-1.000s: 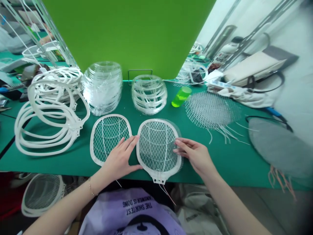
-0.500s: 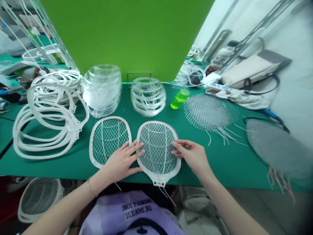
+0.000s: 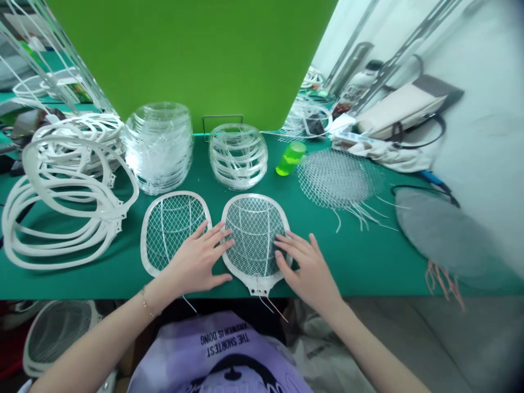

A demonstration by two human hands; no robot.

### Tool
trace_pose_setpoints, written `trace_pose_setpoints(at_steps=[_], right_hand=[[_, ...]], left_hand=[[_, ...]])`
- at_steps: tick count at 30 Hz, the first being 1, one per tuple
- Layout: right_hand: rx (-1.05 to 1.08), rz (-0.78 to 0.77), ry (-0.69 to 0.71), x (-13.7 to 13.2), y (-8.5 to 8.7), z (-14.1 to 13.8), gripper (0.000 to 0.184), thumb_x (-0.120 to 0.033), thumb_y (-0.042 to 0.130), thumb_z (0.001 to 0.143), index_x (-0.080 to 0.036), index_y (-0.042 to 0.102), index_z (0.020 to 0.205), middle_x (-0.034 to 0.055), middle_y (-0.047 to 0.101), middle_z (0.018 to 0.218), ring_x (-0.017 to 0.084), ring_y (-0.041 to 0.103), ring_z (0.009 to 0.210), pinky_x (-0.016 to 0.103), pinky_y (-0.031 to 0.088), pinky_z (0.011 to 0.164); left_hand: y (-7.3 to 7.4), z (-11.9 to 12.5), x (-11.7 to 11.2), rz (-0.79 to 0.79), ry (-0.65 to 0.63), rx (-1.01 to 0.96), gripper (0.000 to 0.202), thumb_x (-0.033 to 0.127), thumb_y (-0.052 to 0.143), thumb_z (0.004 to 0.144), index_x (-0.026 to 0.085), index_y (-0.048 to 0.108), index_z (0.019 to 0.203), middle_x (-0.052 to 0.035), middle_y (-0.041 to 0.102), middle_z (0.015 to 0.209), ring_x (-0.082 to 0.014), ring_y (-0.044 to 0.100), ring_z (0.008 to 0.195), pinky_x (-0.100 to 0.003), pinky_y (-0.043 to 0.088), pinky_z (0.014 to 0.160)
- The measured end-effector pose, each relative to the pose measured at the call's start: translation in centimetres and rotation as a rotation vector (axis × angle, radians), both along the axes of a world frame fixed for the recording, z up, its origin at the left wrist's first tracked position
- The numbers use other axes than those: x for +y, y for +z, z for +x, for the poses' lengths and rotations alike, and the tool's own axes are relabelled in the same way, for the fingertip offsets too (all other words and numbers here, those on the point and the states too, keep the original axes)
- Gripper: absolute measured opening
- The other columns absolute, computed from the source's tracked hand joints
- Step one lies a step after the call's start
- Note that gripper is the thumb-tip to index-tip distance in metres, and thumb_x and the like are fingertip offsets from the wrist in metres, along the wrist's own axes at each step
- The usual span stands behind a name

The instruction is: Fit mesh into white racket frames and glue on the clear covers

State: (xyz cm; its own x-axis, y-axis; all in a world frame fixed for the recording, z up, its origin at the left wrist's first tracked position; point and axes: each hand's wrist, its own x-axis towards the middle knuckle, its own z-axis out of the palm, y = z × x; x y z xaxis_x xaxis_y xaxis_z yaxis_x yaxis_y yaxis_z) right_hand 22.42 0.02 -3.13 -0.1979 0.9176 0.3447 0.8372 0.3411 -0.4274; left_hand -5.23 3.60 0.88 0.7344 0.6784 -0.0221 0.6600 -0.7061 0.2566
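Observation:
A white racket-shaped frame with mesh (image 3: 256,240), like a mosquito swatter head, lies flat near the table's front edge, with thin wires hanging from its neck. My left hand (image 3: 200,259) rests with fingers spread on its left rim and mesh. On its right side lie the spread fingers of my right hand (image 3: 305,267), the tips over the mesh. A second mesh frame (image 3: 170,224) lies to the left, partly hidden under my left hand and forearm. Neither hand grips anything.
White plastic frames (image 3: 61,218) are piled at the left. Behind stand two stacks of clear rings, a taller stack (image 3: 159,147) and a shorter stack (image 3: 238,158). A green cylinder (image 3: 290,159), wire mesh sheets (image 3: 338,177) and grey fine mesh (image 3: 442,234) lie to the right.
My right hand has gone from pinching at the frame's right edge to lying with fingers spread over it. My left hand stays on the left rim. The whole view has shifted slightly.

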Motion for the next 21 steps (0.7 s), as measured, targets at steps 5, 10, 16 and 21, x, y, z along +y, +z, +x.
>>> trace_pose_setpoints(at_steps=[5, 10, 16, 21], right_hand=[[-0.113, -0.009, 0.026, -0.7, -0.7, 0.0, 0.034, -0.019, 0.042, 0.094, -0.019, 0.069, 0.114, 0.0064, 0.071, 0.125, 0.03, 0.059, 0.126, 0.066, 0.027, 0.115], [-0.026, 0.119, 0.037, -3.9, 0.8, -1.4, 0.034, -0.031, 0.058, 0.09, -0.014, 0.062, 0.119, 0.0152, 0.07, 0.118, 0.033, 0.062, 0.116, 0.057, 0.048, 0.1], [0.096, 0.22, -0.017, -10.0, -0.7, -3.9, 0.029, -0.017, 0.074, 0.082, -0.013, 0.063, 0.108, 0.0098, 0.068, 0.089, 0.02, 0.066, 0.083, 0.034, 0.056, 0.076], [0.002, 0.382, -0.011, -11.2, -2.5, -5.0, 0.018, -0.013, 0.077, 0.081, -0.018, 0.067, 0.095, 0.001, 0.064, 0.071, 0.014, 0.06, 0.066, 0.028, 0.049, 0.062]], left_hand=[[1.2, 3.7, 0.6, -0.048, -0.14, -0.047, 0.052, 0.04, 0.049, 0.098, 0.023, 0.048, 0.146, -0.007, 0.039, 0.16, -0.0308, 0.038, 0.146, -0.053, 0.029, 0.119], [0.1, 5.5, 0.5, -0.112, -0.131, -0.016, 0.045, 0.031, 0.051, 0.095, 0.017, 0.059, 0.137, -0.0122, 0.052, 0.15, -0.0312, 0.052, 0.134, -0.047, 0.043, 0.11], [0.4, 5.8, 0.8, -0.174, -0.074, -0.067, 0.05, 0.044, 0.068, 0.082, 0.015, 0.066, 0.123, -0.0129, 0.058, 0.14, -0.0343, 0.054, 0.125, -0.048, 0.052, 0.1], [0.7, 5.6, 1.3, -0.232, -0.092, -0.06, 0.052, 0.037, 0.072, 0.078, 0.016, 0.064, 0.125, -0.0114, 0.056, 0.14, -0.0318, 0.053, 0.122, -0.047, 0.05, 0.103]])
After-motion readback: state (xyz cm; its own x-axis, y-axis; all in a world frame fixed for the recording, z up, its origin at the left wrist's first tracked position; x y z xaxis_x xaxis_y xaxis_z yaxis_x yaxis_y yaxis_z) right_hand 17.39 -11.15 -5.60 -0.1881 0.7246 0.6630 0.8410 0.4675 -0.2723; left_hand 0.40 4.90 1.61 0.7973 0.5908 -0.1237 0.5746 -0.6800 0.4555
